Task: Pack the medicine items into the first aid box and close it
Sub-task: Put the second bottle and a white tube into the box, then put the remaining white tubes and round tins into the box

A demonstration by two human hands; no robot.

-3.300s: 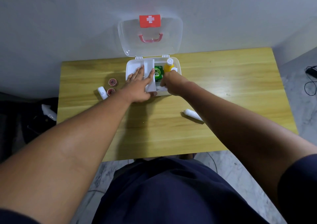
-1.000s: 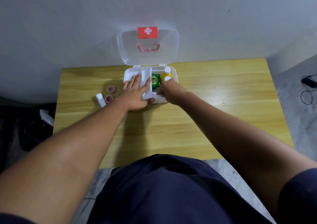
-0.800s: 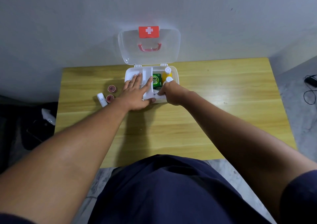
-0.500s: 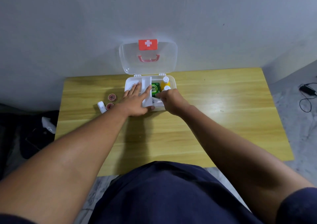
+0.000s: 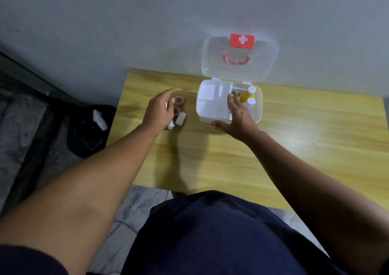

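**First aid box open, last loose items waiting at its left**

First aid box (image 5: 229, 104) sits near the far edge of the wooden table (image 5: 294, 148), its clear lid (image 5: 239, 64) standing upright against the wall with the red cross label at the top. A white divided tray (image 5: 212, 99) fills the box's left part and looks empty. In the right part stand a yellow bottle (image 5: 246, 95) and a white-capped bottle (image 5: 251, 102), with a sliver of something green beside them.

Over the front of the box the right hand (image 5: 239, 118) hovers with its fingers spread wide and nothing in them; its thumb lies near the box's front rim. The left hand (image 5: 157, 112) reaches over the small things left of the box, fingers loosely parted and holding nothing that I can see.

Under and beside that hand lie two small round red-topped pots (image 5: 179, 100), a small white container (image 5: 181, 118) and another white piece, partly hidden by the hand.

Packing looks partly done; the step in hand seems to be gathering these leftovers. The next move calls for a fine pinch on one small pot, a carry across to a free tray compartment, and only after all are in, swinging the lid down.
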